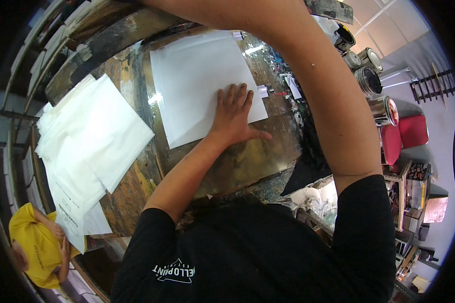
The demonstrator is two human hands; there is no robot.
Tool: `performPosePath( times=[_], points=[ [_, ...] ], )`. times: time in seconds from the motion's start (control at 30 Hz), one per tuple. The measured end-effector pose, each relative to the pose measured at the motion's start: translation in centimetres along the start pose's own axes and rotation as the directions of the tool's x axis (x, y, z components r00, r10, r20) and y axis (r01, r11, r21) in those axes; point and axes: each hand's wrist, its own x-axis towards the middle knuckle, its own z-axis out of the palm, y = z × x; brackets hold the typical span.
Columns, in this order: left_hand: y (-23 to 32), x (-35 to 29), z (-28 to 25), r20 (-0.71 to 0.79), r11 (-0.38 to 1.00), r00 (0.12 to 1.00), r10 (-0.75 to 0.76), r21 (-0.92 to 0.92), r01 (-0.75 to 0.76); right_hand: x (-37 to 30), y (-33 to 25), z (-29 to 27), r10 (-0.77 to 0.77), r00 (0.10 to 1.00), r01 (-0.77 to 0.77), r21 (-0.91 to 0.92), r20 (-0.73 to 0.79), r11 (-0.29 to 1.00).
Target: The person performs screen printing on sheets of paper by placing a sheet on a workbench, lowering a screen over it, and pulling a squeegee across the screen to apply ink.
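Note:
A smooth white sheet (194,76), paper or plastic I cannot tell, lies flat on a stained, glossy work board (242,161). My left hand (235,113) rests palm down near the sheet's lower right part. Its fingers are spread and its thumb reaches past the sheet's edge; it grips nothing. Small shiny tabs (263,91) stick out at the sheet's right side. My right forearm (308,45) arches over the far side of the board toward the upper left, and its hand lies beyond the picture's top edge. To the left sits a loose stack of white sheets (101,131), some with dark print.
Several paint cans (368,81) line the right side, beyond the ink-spattered board edge. A black cloth (308,171) hangs near my right elbow. Farther right are a red chair (413,130) and shelves (404,197). At lower left stands a person in a yellow shirt (33,247), beside racks (15,116).

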Motion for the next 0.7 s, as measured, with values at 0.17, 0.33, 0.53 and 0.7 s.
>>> performPosePath(
  times=[0.17,0.33,0.53,0.7],
  points=[
    [-1.3,-2.6,-3.0,-0.278,0.999,0.961,-0.014,0.032,0.024,-1.2,3.5,4.5,-0.341,0.774,0.392,-0.02,-0.534,0.92],
    [-6.9,-9.7,-15.6,-0.249,0.363,0.571,-0.782,-0.927,0.092,-3.1,3.7,4.3,-0.302,0.911,0.32,0.02,-0.281,0.947],
    [-6.9,-18.4,-15.8,-0.148,0.399,0.664,-0.733,-0.884,0.244,-8.1,6.6,16.3,-0.436,0.891,0.428,-0.086,-0.125,0.9],
    [-6.5,-22.1,-8.0,-0.282,0.735,0.688,-0.669,-0.389,0.556,-10.9,8.2,24.4,-0.391,0.92,0.39,0.021,0.033,0.92]
  ],
)
